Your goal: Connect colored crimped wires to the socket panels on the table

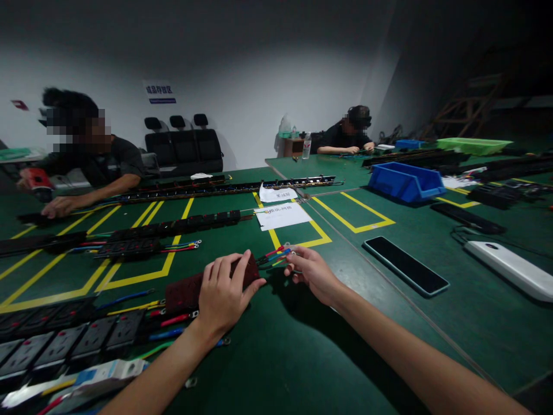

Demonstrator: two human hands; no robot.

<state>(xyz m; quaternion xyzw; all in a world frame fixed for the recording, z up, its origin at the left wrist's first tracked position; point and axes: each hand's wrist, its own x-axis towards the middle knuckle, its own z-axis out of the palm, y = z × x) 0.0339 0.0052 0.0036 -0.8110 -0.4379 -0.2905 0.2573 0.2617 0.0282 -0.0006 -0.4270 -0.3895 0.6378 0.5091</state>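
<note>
**Left hand over the red strip, right hand pinching its wires**

Black strips (78, 340) to the left of the left hand (227, 291) run out of view at the edge; a pale piece (108, 373) beside the left forearm (173, 357) is too blurred to name. The left hand grips the red strip (182, 293), fingers spread over its top and thumb at its right end; the hand hides the strip's middle, and whether it rests on the bench (259, 369) is hard to tell. Wires (268, 259) stretch from that end to the right hand (315, 274), whose thumb and forefinger close on their tips; exactly which tips is unclear. Its other fingers curl loosely below. A phone (406, 266) lies right of the right hand; farther right, a white case (510, 268) is cut off.
</note>
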